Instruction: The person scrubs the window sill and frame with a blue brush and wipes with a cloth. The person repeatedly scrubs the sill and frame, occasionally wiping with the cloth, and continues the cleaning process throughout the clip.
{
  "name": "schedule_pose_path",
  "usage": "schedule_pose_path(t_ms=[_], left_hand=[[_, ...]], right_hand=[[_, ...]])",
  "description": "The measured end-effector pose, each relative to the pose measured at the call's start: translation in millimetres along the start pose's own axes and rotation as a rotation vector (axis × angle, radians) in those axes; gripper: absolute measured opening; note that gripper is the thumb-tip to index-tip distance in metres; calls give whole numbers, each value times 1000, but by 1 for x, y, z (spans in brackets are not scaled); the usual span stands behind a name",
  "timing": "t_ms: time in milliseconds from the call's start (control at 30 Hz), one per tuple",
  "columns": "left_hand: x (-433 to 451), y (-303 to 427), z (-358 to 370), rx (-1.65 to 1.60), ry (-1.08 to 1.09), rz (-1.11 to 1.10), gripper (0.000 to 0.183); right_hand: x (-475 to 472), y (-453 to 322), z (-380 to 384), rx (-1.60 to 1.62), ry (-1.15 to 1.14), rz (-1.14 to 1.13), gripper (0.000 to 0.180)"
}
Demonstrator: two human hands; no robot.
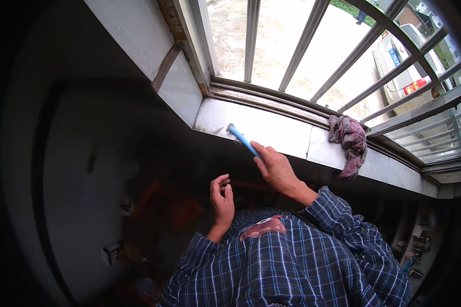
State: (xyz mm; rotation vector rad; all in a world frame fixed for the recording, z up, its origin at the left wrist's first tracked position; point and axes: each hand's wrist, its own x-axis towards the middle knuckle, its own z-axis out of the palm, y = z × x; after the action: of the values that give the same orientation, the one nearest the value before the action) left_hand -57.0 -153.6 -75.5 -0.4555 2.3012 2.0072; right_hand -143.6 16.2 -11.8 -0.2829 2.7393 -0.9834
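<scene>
My right hand grips the blue handle of a small brush. The brush's head rests at the white tiled window sill, near its left end, among dark grime. Its bristles are too small to make out clearly. Lower and to the left, my left hand hangs in the air in front of my body with its fingers loosely curled and nothing in them. A crumpled grey and pink cloth lies over the window track and sill to the right of my right hand, its end drooping past the sill's edge.
Metal window bars rise beyond the sliding-window track. A sliding pane stands at the right. Outside is a parked white vehicle. Dim shelves with small items are at lower right. Left of me, a white box sits in shadow.
</scene>
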Motion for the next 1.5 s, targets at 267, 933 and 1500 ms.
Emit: schedule_pose_path(t_ms=[267,933,1500], left_hand=[[-9,-15,1,-7,-64,-103,23],[76,118,248,361,-780,997,87],[106,156,135,-797,-870,-195,53]], right_hand=[[-13,68,-27,-290,155,329,46],[-190,124,-167,-12,925,718,38],[-133,111,-63,186,315,243,50]])
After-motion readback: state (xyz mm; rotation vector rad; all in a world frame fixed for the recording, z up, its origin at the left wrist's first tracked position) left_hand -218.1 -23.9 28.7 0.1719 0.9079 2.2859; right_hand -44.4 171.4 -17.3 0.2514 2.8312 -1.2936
